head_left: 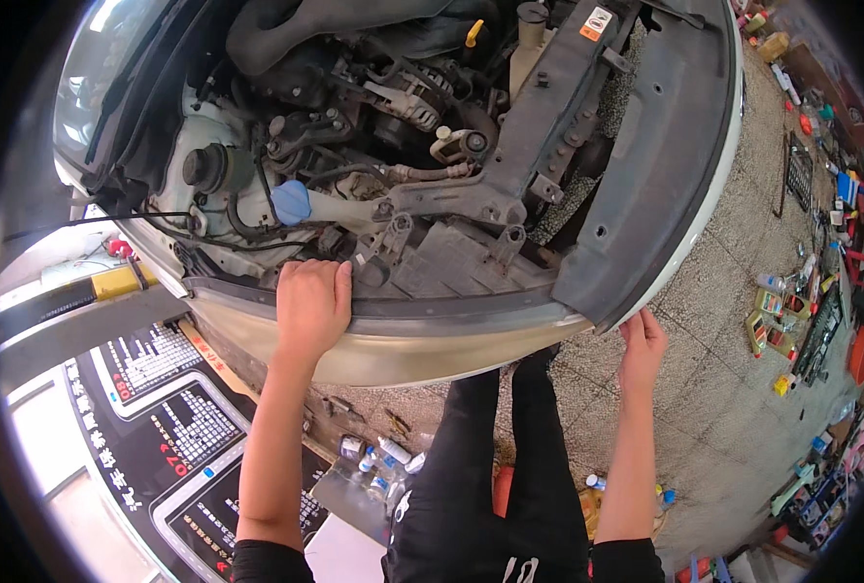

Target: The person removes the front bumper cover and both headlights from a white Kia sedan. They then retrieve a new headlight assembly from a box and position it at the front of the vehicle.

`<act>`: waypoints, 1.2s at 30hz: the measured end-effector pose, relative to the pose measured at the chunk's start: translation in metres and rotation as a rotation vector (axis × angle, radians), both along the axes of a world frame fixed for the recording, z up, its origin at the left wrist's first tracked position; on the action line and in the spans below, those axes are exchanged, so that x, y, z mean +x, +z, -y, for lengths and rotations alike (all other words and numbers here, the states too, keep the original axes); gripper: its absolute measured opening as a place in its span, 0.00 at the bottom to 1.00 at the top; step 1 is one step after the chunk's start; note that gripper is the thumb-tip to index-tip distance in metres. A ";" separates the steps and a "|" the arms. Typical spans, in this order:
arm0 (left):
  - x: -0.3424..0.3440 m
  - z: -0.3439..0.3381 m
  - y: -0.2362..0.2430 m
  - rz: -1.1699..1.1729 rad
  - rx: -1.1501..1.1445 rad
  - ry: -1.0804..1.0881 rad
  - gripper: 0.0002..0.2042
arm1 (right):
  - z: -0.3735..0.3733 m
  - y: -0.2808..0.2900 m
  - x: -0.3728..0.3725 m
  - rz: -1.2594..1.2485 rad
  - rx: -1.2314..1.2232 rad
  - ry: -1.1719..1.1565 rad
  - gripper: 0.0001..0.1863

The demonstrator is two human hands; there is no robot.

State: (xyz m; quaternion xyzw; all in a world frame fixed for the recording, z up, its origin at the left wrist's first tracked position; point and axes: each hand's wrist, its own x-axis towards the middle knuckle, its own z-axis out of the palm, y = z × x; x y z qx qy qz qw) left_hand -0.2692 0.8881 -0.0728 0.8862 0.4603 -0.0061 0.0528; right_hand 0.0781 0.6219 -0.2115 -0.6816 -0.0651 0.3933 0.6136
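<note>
My left hand (312,303) lies flat, palm down, on the one white front bumper (432,345); my right hand (642,342) pinches its dark upper trim panel (645,185). One blue reservoir cap (290,202) sits behind.

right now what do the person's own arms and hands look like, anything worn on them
Both forearms are bare, entering from the lower edge. The left hand and right hand wear no gloves, and no watch, ring or wristband shows. Short black sleeves end near the elbows on both arms, matching the black trousers below. No tool straps or markings are visible.
</note>
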 end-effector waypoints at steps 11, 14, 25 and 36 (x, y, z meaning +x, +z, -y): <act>0.003 0.002 0.005 0.075 -0.028 0.067 0.12 | 0.012 -0.006 0.006 -0.091 0.034 -0.082 0.13; 0.003 0.002 0.005 0.113 -0.015 0.078 0.12 | 0.012 -0.007 0.011 -0.176 0.054 -0.113 0.12; 0.001 -0.007 0.003 0.138 -0.109 0.116 0.11 | 0.011 -0.007 0.010 -0.327 -0.003 -0.168 0.19; 0.009 -0.005 0.008 0.114 -0.172 0.266 0.07 | 0.005 -0.003 0.031 -0.624 -0.240 -0.243 0.23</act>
